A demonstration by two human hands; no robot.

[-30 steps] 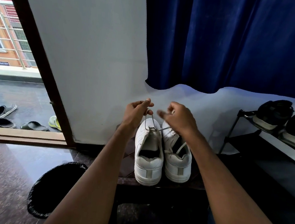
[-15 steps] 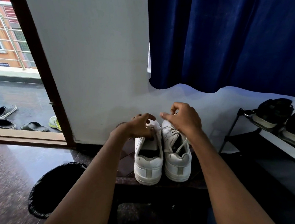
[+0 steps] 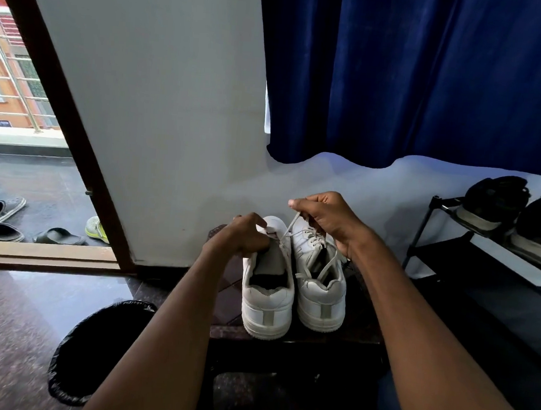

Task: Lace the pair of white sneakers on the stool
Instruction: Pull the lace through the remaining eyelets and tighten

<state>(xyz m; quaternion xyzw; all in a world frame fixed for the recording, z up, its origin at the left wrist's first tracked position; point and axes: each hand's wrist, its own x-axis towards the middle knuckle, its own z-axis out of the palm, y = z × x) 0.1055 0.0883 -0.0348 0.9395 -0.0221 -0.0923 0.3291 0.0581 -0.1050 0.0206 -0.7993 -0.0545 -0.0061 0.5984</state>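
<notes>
Two white sneakers stand side by side on a dark stool (image 3: 294, 337), heels toward me. The left sneaker (image 3: 266, 304) has its tongue showing and lace only near its toe. The right sneaker (image 3: 320, 293) is laced, with loose ends lying over its opening. My left hand (image 3: 245, 235) is curled at the left sneaker's eyelets and pinches the lace tip there. Above the right sneaker's toe, my right hand (image 3: 329, 217) pinches the white lace (image 3: 288, 227), which runs taut down to the left sneaker.
A black bin (image 3: 102, 350) stands on the floor left of the stool. A black shoe rack (image 3: 472, 253) with dark shoes is at the right. An open doorway (image 3: 22, 169) with sandals outside is at the left. A blue curtain (image 3: 418, 77) hangs behind.
My left hand dropped from holding the lace up high down to the left sneaker's eyelets. My right hand stayed raised and now pulls the lace taut.
</notes>
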